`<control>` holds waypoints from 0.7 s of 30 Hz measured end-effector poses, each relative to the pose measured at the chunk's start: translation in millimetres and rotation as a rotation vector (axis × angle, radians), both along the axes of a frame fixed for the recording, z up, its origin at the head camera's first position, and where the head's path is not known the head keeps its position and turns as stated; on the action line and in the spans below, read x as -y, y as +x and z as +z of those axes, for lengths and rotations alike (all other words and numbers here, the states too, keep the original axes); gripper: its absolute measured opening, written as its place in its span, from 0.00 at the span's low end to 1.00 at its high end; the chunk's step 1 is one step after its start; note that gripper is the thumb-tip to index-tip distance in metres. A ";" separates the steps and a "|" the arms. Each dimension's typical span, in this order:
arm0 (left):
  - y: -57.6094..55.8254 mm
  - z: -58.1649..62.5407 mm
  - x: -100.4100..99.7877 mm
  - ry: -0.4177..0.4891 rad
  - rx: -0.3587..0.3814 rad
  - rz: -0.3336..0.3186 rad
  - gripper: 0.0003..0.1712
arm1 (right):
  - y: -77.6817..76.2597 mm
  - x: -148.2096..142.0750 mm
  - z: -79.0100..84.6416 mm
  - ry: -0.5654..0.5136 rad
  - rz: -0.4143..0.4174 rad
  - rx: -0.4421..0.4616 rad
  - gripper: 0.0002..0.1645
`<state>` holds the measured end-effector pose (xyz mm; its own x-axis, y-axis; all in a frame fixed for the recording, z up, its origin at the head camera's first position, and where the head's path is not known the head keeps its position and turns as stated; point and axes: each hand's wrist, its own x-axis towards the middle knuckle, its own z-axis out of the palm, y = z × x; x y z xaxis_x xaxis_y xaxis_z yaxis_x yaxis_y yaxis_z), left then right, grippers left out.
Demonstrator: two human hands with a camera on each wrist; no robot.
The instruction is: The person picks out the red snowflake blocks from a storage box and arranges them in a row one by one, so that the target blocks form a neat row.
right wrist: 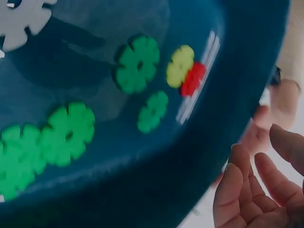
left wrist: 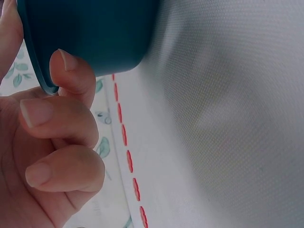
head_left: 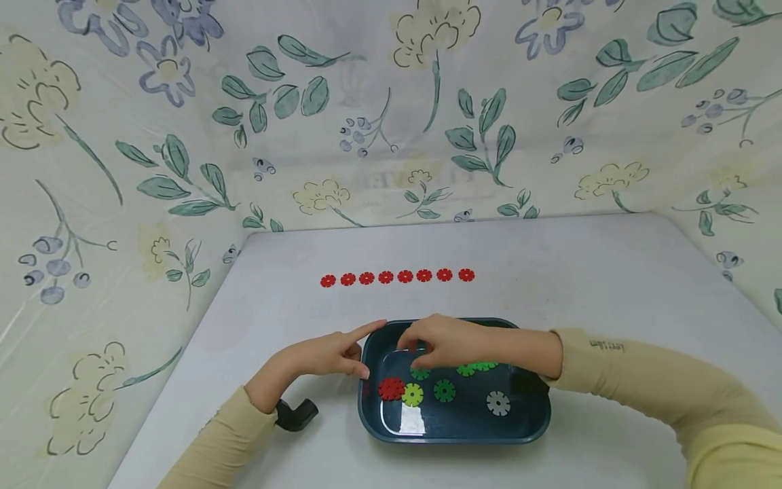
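A dark blue tray (head_left: pixel 455 435) holds flower-shaped plastic discs. My left hand (head_left: pixel 326 354) grips its left rim, the index finger stretched along the edge; in the left wrist view the other fingers (left wrist: pixel 66 114) curl by the outer wall. Over the back of the tray is my right hand (head_left: pixel 449 339), its fingers loosely bent with a gap to the thumb and nothing visible between them. Below it lie red discs (head_left: pixel 392 389), a yellow-green disc (head_left: pixel 412 394), a dark green disc (head_left: pixel 444 390) and a grey disc (head_left: pixel 498 403). Bright green discs (right wrist: pixel 69 134) are partly hidden by the right arm in the head view.
Behind the tray, several red discs (head_left: pixel 386 277) lie in a straight row on the white table (head_left: pixel 580 285). A black device (head_left: pixel 296 415) sits at the left wrist. Flower-patterned sheeting (head_left: pixel 391 102) rises behind and along the sides.
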<state>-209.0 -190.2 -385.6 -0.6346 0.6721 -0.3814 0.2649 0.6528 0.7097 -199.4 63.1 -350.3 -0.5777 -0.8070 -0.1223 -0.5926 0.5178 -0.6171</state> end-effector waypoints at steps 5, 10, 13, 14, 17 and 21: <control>0.2 0.9 0.5 0.014 -0.004 -0.019 0.47 | 3.4 11.4 -11.6 0.033 0.022 -0.024 0.22; -0.3 -0.4 0.5 0.012 -0.006 -0.016 0.47 | 4.4 18.9 -21.7 0.044 0.042 -0.041 0.23; -0.6 -1.3 0.6 0.010 -0.010 -0.015 0.47 | 3.1 22.9 -27.9 0.050 0.046 -0.047 0.23; -0.7 -1.4 0.7 0.011 -0.012 -0.016 0.47 | 2.6 24.5 -30.3 0.053 0.047 -0.053 0.23; -0.4 -1.5 1.0 0.013 -0.013 -0.013 0.47 | 1.2 29.5 -37.8 0.065 0.058 -0.059 0.22; 0.1 -1.4 1.3 0.014 -0.014 -0.010 0.47 | 1.0 34.9 -48.1 0.073 0.072 -0.047 0.22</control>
